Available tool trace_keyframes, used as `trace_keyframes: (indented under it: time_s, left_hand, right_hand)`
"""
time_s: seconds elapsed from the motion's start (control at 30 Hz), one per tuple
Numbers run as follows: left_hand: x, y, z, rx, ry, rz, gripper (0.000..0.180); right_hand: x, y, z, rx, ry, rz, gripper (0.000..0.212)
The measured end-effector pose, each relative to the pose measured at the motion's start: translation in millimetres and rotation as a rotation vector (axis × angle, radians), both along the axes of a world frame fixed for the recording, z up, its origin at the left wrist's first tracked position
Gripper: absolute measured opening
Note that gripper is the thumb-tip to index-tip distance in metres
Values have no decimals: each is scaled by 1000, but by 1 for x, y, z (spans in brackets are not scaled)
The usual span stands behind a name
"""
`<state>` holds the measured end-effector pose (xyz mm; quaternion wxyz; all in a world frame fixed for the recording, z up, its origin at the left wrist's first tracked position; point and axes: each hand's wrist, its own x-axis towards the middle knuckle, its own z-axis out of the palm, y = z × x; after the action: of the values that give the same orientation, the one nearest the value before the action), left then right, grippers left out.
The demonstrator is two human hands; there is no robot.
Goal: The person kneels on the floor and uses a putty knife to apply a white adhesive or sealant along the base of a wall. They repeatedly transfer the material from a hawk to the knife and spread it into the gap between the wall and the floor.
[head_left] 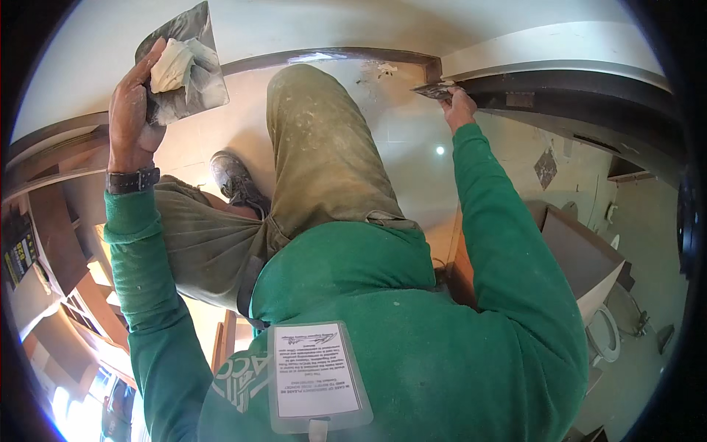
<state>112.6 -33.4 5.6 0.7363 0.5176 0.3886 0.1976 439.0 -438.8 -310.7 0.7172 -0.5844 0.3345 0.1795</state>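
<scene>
My left hand is raised at the upper left, its fingers closed on a flat metal plate smeared with white. A creamy lump of putty lies on that plate beside my thumb. On the upper right, my right hand grips a putty knife with a broad, smeared blade. The blade is close to the corner where the wall meets a dark door frame; whether it touches, I cannot tell. Most of the knife's handle is hidden in my fingers.
A dark baseboard runs along the pale wall. Putty crumbs lie on the floor near it. My bent knee and shoe are below. A toilet shows at right; wooden shelving is at left.
</scene>
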Motion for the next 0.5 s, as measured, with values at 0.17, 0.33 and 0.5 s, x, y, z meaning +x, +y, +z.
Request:
trace_keyframes:
  time_s: [0.17,0.33,0.5]
  left_hand:
    - [-13,11,-7,73,0,-85,42]
    - [-3,17,-12,-18,-10,-45,41]
    - [-4,16,-14,24,-24,-69,42]
  right_hand:
    - [-2,30,3,-113,-111,-1,29]
    - [28,7,-38,-725,-311,383,29]
    - [-14,19,45,-311,-365,65,19]
